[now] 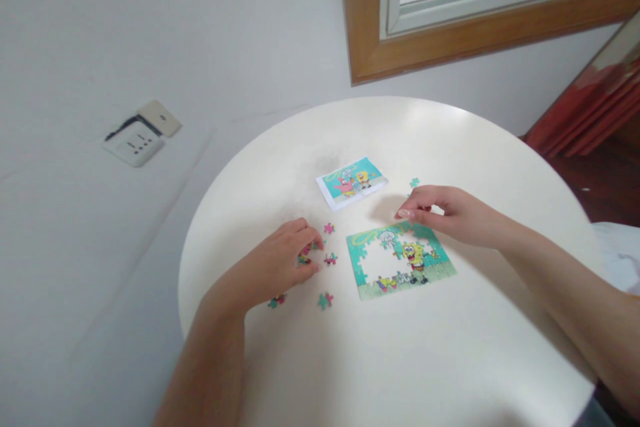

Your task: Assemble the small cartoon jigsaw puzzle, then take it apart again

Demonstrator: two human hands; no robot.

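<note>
A small cartoon jigsaw puzzle (403, 260) lies partly assembled on the round white table (450, 347), with a white gap in its middle. My left hand (280, 263) rests to its left, fingers curled over a few loose pieces (306, 255). More loose pieces (325, 300) lie around that hand. My right hand (445, 212) hovers at the puzzle's upper right corner, fingers pressed together in a pinch; what they hold is too small to make out. A picture card (353, 181) showing the same cartoon lies beyond the puzzle.
One loose teal piece (414, 182) lies near the right hand. A wall socket (137, 143) sits on the white wall at left. A wooden window frame (450, 40) is behind the table, red fabric (595, 113) at right.
</note>
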